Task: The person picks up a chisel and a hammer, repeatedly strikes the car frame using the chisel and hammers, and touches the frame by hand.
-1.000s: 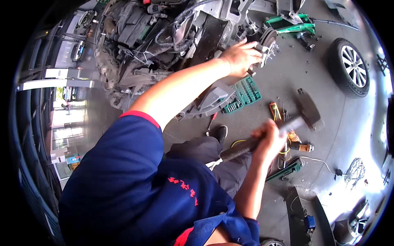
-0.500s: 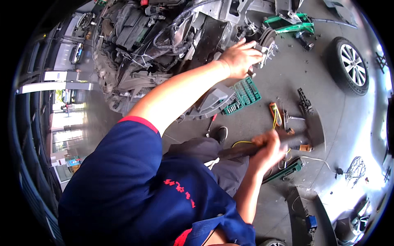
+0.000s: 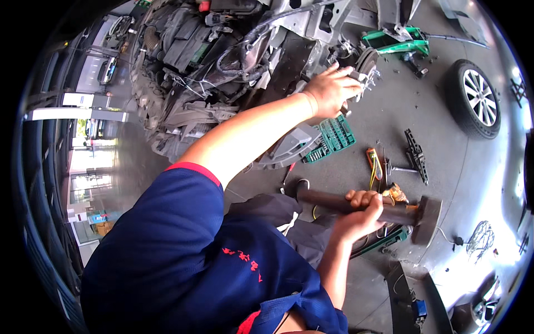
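Note:
My right hand (image 3: 361, 216) is closed around the handle of a heavy sledgehammer (image 3: 427, 220). Its dark block head is to the right, and the handle runs left across my thigh. My left hand (image 3: 334, 92) is stretched forward to the hub of a stripped car's front corner, close beside the brake disc (image 3: 367, 61). Its fingers curl over something at the hub, mostly hidden under the palm. A short dark end (image 3: 346, 109) sticks out below that hand. Wheel studs (image 3: 369, 82) show on the disc's outer side.
Car front (image 3: 189, 61) with exposed engine parts fills the upper left. On the floor are a green socket set (image 3: 336, 136), an orange-yellow meter (image 3: 374, 161), a scissor jack (image 3: 416, 156), a green floor jack (image 3: 397, 42), a loose wheel (image 3: 475, 99) and a coiled cable (image 3: 480, 240).
The sledgehammer, blurred before, now shows sharply with its head out to the right; my right hand is slightly lower. My left hand stays at the hub. The whole view has shifted a little.

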A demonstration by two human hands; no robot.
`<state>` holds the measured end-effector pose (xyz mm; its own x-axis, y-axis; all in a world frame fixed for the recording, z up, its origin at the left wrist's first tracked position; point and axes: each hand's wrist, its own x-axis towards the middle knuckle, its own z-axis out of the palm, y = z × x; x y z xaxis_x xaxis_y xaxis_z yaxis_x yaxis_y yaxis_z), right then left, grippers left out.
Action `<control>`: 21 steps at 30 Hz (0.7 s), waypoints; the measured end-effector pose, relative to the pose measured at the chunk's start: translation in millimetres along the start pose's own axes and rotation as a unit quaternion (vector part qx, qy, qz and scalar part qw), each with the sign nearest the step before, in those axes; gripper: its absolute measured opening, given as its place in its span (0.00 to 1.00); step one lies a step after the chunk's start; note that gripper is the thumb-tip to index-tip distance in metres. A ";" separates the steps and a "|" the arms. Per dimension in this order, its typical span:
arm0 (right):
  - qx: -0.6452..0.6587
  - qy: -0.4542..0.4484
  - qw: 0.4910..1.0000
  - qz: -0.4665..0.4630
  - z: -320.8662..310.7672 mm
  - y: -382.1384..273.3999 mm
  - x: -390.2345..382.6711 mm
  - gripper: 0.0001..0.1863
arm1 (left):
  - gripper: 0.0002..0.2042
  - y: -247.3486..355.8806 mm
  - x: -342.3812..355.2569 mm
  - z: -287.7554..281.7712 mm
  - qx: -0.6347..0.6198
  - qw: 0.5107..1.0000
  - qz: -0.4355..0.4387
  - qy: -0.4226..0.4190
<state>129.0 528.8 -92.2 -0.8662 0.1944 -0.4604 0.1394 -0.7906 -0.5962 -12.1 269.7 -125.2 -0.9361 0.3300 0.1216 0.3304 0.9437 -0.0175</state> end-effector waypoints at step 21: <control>-0.233 -0.133 0.957 0.111 15.7 -1.6 9.2 0.09 | 0.31 -1.4 -3.8 2.6 0.023 0.999 -0.019 -0.014</control>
<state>113.3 522.8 -85.1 -0.8730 -0.1520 -0.4634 0.4797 -0.4389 -0.7598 -9.3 267.2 -128.2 -0.9509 0.2945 0.0948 0.2898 0.9552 -0.0598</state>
